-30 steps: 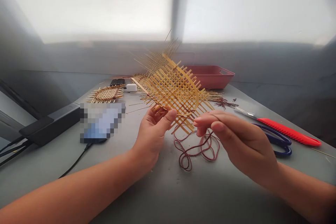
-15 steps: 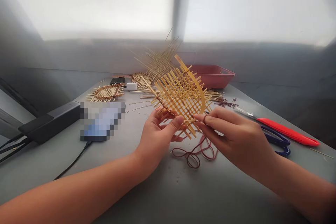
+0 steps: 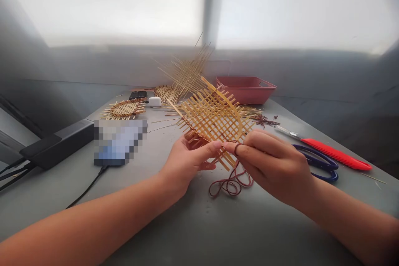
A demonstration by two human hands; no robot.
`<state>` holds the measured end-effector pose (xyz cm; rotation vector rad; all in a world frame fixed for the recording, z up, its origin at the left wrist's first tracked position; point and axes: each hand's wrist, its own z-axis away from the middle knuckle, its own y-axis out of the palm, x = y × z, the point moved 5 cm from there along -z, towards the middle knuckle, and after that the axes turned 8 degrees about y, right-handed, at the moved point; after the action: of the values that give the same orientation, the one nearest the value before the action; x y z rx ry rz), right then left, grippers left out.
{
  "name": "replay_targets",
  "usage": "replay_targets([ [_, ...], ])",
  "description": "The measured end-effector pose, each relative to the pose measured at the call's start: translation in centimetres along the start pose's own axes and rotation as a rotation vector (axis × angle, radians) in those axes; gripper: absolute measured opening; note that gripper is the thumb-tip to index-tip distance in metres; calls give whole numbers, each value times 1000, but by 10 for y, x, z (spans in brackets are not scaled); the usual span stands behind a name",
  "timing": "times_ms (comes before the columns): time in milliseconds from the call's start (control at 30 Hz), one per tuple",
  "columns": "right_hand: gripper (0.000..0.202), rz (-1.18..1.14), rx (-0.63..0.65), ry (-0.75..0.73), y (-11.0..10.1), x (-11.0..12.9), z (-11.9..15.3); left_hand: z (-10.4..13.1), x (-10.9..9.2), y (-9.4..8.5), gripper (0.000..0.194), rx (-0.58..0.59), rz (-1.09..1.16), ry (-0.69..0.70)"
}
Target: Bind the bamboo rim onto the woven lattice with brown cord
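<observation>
A tilted openwork mat point(image 3: 215, 116) of woven bamboo strips is in front of me, its strip ends sticking out all round. My left hand point(image 3: 187, 156) is closed on its lower left edge, thumb on top and fingers beneath. A curved flat bamboo strip point(image 3: 232, 106) bends along the mat's right side; dark cord binds the lower left rim. My right hand point(image 3: 268, 162) pinches at the lower edge beside my left thumb, with brown cord point(image 3: 230, 187) looped round a finger. The loose cord lies in loops on the table below. Exactly what the right fingertips press is hidden.
On the right lie a red-handled knife point(image 3: 336, 153) and blue-handled scissors point(image 3: 318, 162). A pink basket point(image 3: 246, 89) stands behind. Other woven pieces point(image 3: 124, 109) and loose strips lie at the back. A phone point(image 3: 120, 143) and a black power strip point(image 3: 59, 143) are left.
The mat has tipped lower and flatter. My right hand has moved slightly left, its fingertips now close to my left thumb, and the cord loops on the table have shifted.
</observation>
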<state>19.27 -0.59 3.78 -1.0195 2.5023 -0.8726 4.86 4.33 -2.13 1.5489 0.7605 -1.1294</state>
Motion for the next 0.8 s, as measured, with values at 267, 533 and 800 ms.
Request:
replay_targets([
  [267, 19, -425, 448, -98, 16, 10, 1, -15, -11, -22, 33, -264, 216, 175],
  [533, 23, -336, 242, 2, -2, -9, -7, -15, -20, -18, 39, -238, 368, 153],
  [800, 26, 77, 860, 535, 36, -95, 12, -8, -19, -14, 33, -145, 205, 134],
])
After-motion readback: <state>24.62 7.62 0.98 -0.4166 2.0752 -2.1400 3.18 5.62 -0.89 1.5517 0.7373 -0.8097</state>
